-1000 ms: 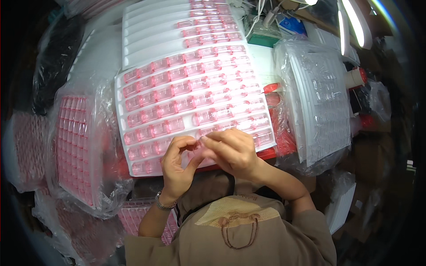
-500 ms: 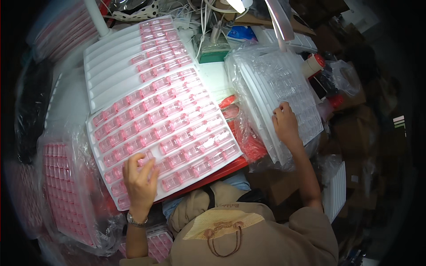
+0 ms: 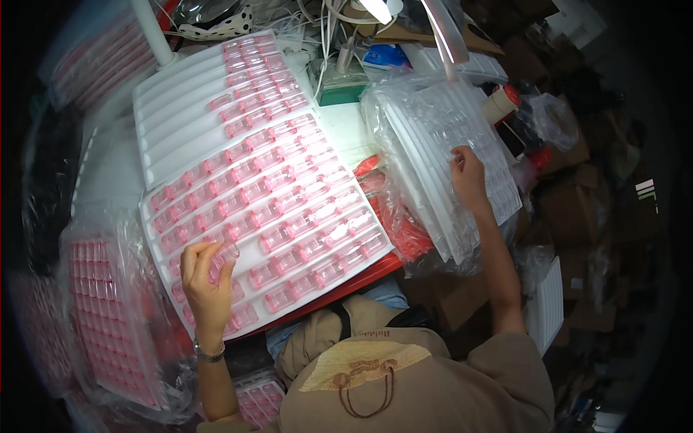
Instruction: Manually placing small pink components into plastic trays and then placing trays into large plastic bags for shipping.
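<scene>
My left hand point(image 3: 207, 285) is closed on a pink-tinted clear plastic piece point(image 3: 229, 252), between thumb and fingers, low over the near left part of a white ridged tray point(image 3: 249, 258). Rows of similar small pink clear pieces point(image 3: 273, 239) fill most of that tray, with bare white ridge beside my hand. On the right, my right hand point(image 3: 469, 175) hovers over or touches colourless clear pieces point(image 3: 433, 130) lying on a stack of white trays point(image 3: 408, 155) in clear plastic wrap. Its fingers are curled together; whatever they may hold is too small to make out.
A second white tray point(image 3: 170, 119), partly filled with pink pieces, lies beyond the first. Bagged pink-filled trays point(image 3: 97, 310) stand at the left. A lamp post point(image 3: 153, 32), cables, a green box point(image 3: 343, 94) and a red-capped bottle point(image 3: 501, 103) stand at the back.
My left hand has shifted slightly left, and a pink piece now shows tilted in its fingers. My right hand has moved a little farther away over the clear pieces, its fingers drawn together.
</scene>
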`<action>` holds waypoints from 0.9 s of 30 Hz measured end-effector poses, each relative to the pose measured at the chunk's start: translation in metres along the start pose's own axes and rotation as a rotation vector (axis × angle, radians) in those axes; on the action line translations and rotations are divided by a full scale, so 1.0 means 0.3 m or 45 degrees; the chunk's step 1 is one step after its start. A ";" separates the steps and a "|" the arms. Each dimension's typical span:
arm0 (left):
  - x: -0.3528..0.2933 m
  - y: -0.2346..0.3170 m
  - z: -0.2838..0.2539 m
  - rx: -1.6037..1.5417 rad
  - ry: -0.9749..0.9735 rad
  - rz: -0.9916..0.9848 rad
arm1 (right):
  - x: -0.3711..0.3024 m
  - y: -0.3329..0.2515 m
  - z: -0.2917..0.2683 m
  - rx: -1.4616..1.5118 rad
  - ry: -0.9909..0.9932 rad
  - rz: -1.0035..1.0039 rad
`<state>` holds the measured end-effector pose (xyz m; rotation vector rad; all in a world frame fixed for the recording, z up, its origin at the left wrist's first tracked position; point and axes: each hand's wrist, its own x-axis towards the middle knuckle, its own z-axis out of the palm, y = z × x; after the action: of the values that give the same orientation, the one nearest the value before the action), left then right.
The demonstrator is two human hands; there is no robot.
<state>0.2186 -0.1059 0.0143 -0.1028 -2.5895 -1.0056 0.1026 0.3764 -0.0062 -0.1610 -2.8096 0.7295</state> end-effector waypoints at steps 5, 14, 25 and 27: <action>0.012 0.014 0.018 -0.332 0.101 -0.062 | 0.020 -0.289 0.046 1.385 -0.015 0.277; -0.028 0.134 0.119 -0.705 0.187 -0.022 | -0.328 -0.885 0.275 0.838 -0.002 -1.019; 0.012 0.013 0.056 0.129 -0.171 0.107 | -0.185 -0.251 -0.071 -0.795 -0.059 -0.215; 0.026 0.042 0.089 0.094 -0.270 0.132 | -0.206 -0.107 -0.030 -0.772 -0.120 -0.174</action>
<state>0.2055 -0.0792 0.0068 -0.3389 -2.7753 -0.9050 0.1631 0.3425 0.0052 -0.0340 -3.0029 -0.1642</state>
